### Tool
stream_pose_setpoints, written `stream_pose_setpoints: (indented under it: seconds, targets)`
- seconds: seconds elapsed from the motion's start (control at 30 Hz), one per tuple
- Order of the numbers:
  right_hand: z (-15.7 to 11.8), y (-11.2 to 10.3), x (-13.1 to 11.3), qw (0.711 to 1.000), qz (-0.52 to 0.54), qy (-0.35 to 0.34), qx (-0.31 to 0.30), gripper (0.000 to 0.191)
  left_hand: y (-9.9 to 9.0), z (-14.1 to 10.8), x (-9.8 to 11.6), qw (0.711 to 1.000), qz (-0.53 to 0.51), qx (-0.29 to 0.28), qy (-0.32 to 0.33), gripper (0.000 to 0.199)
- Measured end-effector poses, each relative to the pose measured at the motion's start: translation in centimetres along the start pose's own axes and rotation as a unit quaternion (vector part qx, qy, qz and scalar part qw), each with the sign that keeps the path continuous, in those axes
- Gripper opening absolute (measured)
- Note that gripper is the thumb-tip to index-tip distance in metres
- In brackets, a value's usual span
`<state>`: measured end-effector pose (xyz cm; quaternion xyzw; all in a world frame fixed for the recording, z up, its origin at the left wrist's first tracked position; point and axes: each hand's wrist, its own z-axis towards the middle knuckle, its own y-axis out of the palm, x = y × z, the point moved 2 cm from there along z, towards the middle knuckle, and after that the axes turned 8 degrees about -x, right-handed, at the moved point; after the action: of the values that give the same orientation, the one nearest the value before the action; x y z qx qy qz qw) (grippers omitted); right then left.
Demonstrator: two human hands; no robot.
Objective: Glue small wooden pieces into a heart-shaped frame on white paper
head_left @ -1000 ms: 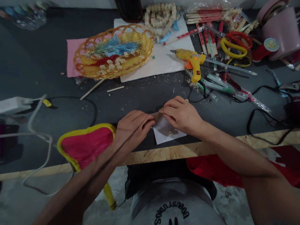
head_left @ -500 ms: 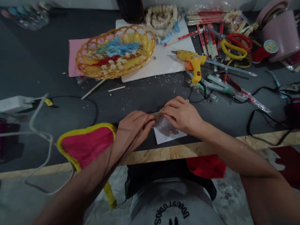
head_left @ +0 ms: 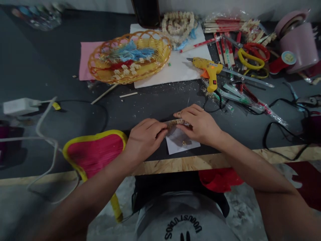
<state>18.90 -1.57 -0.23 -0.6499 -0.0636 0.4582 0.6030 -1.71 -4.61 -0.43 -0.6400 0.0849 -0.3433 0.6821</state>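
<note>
A small white paper [head_left: 179, 147] lies near the table's front edge, a small beige bead-like piece [head_left: 184, 143] on its lower part. Along the paper's upper side runs a strip of small brown and beige bits [head_left: 177, 122]. My left hand [head_left: 147, 135] is closed, thumb and forefinger pinching the strip's left end. My right hand [head_left: 198, 122] is closed round its right end, thumb below and fingers above. The fingers partly cover the strip, so its exact make-up is unclear.
Behind the hands stands a wicker basket [head_left: 130, 78] with blue and red tassels. A yellow glue gun [head_left: 210, 72], scissors [head_left: 250, 60] and wrapped chopsticks [head_left: 223, 25] lie at the back right. A pink, yellow-edged fan [head_left: 95, 152] is left of my left hand.
My right hand has shifted slightly right along the strip, its fingers a little wider, and more of the strip shows. The whole view has shifted slightly.
</note>
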Motion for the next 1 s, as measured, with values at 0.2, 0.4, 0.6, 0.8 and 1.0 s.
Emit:
stream_pose_setpoints:
  seconds: [0.2,0.4,0.6,0.8,1.0]
  targets:
    - [-0.6,-2.9,0.5,0.994,0.05,0.022,0.089,0.017,0.1,0.1,-0.1,1.0,0.001,0.003,0.017,0.016]
    - [-0.6,-2.9,0.5,0.997,0.041,0.023,0.066,0.017,0.4,0.1,-0.1,1.0,0.008,0.002,0.01,0.019]
    - [-0.6,-2.6,0.5,0.999,0.024,0.014,0.045,0.013,0.4,-0.1,-0.1,1.0,0.008,0.016,0.02,0.017]
    - [-0.6,-2.6,0.4,1.0,0.015,0.01,0.022,0.016,0.3,0.0,-0.1,1.0,0.007,0.013,0.017,0.018]
    - [-0.6,-2.5,0.4,1.0,0.007,0.001,0.025,0.018,0.4,-0.1,-0.1,0.999,0.003,0.025,0.024,0.014]
